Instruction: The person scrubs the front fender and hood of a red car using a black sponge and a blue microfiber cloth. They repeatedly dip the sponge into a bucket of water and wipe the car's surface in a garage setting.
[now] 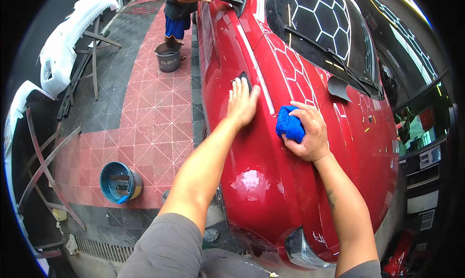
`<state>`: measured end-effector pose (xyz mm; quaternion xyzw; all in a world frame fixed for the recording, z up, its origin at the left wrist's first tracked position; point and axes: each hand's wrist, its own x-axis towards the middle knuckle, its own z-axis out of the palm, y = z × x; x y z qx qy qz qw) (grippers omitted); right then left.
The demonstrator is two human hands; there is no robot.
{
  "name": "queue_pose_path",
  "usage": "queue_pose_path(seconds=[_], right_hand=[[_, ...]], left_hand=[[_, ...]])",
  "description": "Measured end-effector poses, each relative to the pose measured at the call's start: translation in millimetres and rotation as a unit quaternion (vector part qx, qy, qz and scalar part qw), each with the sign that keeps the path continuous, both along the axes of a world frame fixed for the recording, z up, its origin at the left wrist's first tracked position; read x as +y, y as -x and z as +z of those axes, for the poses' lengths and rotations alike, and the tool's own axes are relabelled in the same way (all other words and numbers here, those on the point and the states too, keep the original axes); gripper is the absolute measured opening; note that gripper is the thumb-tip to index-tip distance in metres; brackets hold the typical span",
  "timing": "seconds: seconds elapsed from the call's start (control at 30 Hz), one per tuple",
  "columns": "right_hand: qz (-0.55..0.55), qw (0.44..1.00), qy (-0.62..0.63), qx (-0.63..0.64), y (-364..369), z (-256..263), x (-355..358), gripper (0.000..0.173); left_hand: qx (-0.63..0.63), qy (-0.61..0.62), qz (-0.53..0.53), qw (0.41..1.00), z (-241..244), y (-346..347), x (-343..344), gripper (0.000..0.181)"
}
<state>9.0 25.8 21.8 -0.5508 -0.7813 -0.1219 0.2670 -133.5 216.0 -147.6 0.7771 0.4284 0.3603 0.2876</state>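
Note:
My left hand (241, 105) lies flat, fingers extended, on the front fender of a red car (250, 151). Under its fingers is a dark, thin sheet or pad (245, 80), mostly covered by the hand. A folded blue microfibre cloth (290, 125) is gripped in my right hand (308, 131), which rests near the seam between fender and hood. The red paint looks wet and glossy. Beyond the hood, the windshield (316, 20) carries a wiper (327, 53) and reflects hexagonal lights. The headlight (303, 247) is at the near corner.
A teal bucket (105, 182) stands on the tiled floor at left, with dark pieces inside. Farther off, a grey bucket (168, 60) sits by another person (178, 13), whose hand touches the car. White bumpers (58, 60) rest on stands at far left.

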Motion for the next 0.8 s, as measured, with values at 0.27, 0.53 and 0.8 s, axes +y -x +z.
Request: queue_pose_path(seconds=[0.27, 0.53, 0.8], right_hand=[[-0.014, 1.000, 0.002, -0.016, -19, 3, -10, 0.057], [0.004, 1.000, -0.002, -0.011, -3, -1, 2, 0.058], [-0.019, 0.999, -0.008, -0.027, -19, -4, -11, 0.055]], left_hand=[[0.052, -0.052, -0.210, 0.975, -38, 69, -287, 0.108], [0.022, -0.010, 0.021, 0.999, -19, 19, -14, 0.087], [0.021, -0.082, -0.166, 0.982, -48, 67, -279, 0.117]])
